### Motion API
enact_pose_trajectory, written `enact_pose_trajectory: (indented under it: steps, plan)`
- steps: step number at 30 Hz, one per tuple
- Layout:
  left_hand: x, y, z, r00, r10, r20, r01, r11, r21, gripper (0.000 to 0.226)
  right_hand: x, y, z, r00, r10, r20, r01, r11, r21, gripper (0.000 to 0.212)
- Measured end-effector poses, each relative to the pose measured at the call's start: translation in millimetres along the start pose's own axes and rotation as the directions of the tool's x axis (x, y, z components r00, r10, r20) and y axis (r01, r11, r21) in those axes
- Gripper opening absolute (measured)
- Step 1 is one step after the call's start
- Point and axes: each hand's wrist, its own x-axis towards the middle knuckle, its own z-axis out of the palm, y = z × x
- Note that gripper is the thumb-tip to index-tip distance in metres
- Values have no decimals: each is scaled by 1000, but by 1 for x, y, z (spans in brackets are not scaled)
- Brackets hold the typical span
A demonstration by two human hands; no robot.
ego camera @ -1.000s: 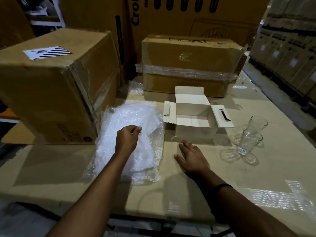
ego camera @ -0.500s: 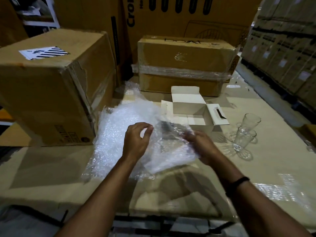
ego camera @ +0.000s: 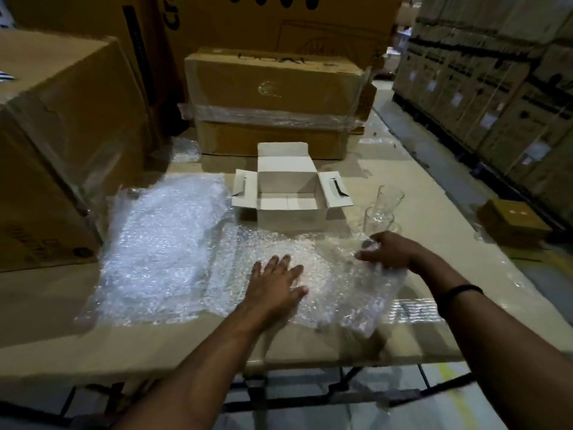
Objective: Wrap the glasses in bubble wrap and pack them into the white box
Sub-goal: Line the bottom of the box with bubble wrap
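Pressing bubble wrap (ego camera: 248, 252) with spread left hand (ego camera: 276, 283); pinching its edge with right hand (ego camera: 387, 251). Noted white box (ego camera: 288, 218) open, glasses (ego camera: 378, 215) beside it.

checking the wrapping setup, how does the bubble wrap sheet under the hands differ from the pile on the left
The sheet is one thin, see-through layer; the pile is thicker and whiter. The left hand presses the sheet and the right hand grips its edge; the pile lies untouched. Both are bubble wrap on the tabletop.
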Motion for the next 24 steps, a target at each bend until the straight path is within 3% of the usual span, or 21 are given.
enact_pose_trajectory:
  steps: [3, 6, 7, 10, 13, 15, 17, 19, 20, 22, 24]
  plan:
    - [6, 0, -1, 998, -54, -34, 55, 998, 31, 52, -12, 20, -7, 998, -30, 50, 21, 985, 169, 50]
    - [9, 2, -3, 989, -122, -87, 125, 992, 34, 49, -17, 63, -14, 978, -37, 206, -40, 932, 359, 63]
    - [9, 5, -3, 985, -139, -106, 143, 989, 26, 49, -17, 76, -15, 976, -41, 216, -50, 916, 397, 60]
    - [9, 14, -2, 987, -95, -128, 95, 995, -5, 49, -15, 99, -19, 993, -50, 105, -16, 838, 546, 22]
    - [8, 27, 3, 1000, -3, -31, 2, 999, -49, 59, -4, 110, -27, 998, 60, -30, -27, 766, 642, 19]
    - [8, 33, 6, 1000, 1, 9, 0, 999, -33, 56, 5, 110, -34, 980, 140, -143, -48, 858, 512, 28]
    - [9, 36, 7, 1000, -15, -7, 15, 1000, -21, 52, 7, 104, -36, 945, 152, -289, -101, 978, 184, 42]
    - [7, 36, 6, 999, -36, -40, 34, 999, -42, 50, -3, 91, -27, 880, 43, -474, -201, 936, -289, 57]
    - [5, 35, 6, 995, -58, -76, 54, 997, -46, 50, -10, 81, -18, 827, -93, -554, -189, 882, -431, 55]
    - [0, 33, 3, 967, -143, -212, 135, 989, -52, 49, -26, 57, 9, 748, -332, -574, -20, 854, -519, 41]
    - [-8, 35, 1, 890, -247, -384, 227, 969, -97, 38, -33, 42, 45, 728, -504, -465, 258, 829, -496, 32]
